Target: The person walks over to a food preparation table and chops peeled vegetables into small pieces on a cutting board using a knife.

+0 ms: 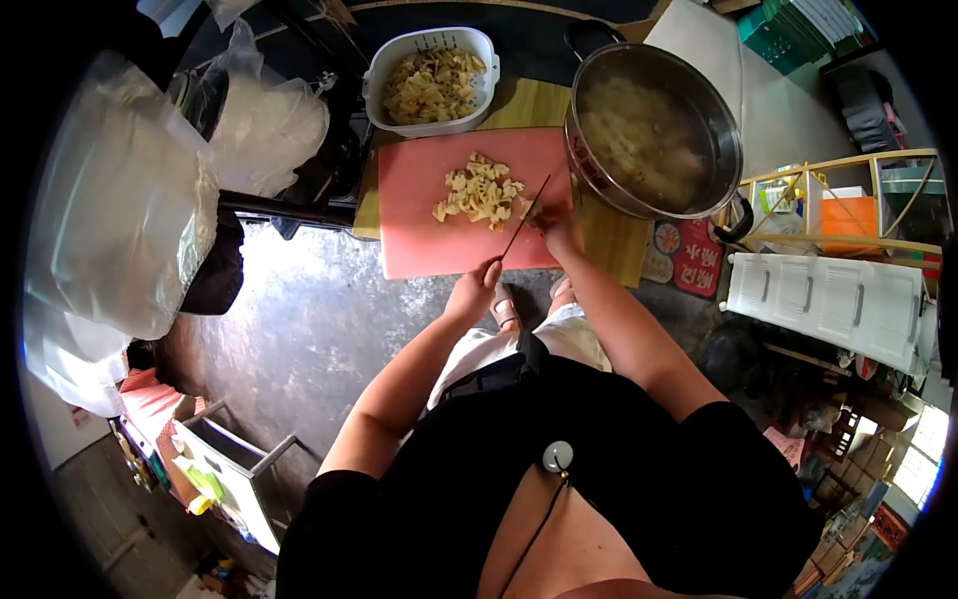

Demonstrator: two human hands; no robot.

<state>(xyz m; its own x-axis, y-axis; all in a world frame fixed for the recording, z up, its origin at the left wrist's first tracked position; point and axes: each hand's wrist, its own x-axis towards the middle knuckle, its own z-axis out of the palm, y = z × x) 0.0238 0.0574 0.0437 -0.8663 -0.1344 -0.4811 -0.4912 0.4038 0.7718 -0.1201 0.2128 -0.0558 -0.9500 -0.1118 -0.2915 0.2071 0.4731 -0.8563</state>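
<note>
My left hand (474, 292) is wrapped round the handle of a knife (525, 221), whose narrow dark blade slants up and to the right over the pink cutting board (414, 220). Just right of the blade, my right hand (559, 232) rests on the board with its fingers bent and drawn together. Pale bits show by those fingertips; what they grip is mostly hidden. Left of the knife lies a loose heap of chopped pale-yellow food pieces (479, 190), whose kind I cannot make out.
Behind the board stands a white plastic basket (379, 112) of similar cut pieces. A large metal pot (733, 165) with pale chunks in liquid is at the right. Plastic bags (130, 190) hang at the left. White drawers (823, 304) and a wooden rack (848, 240) stand at the right.
</note>
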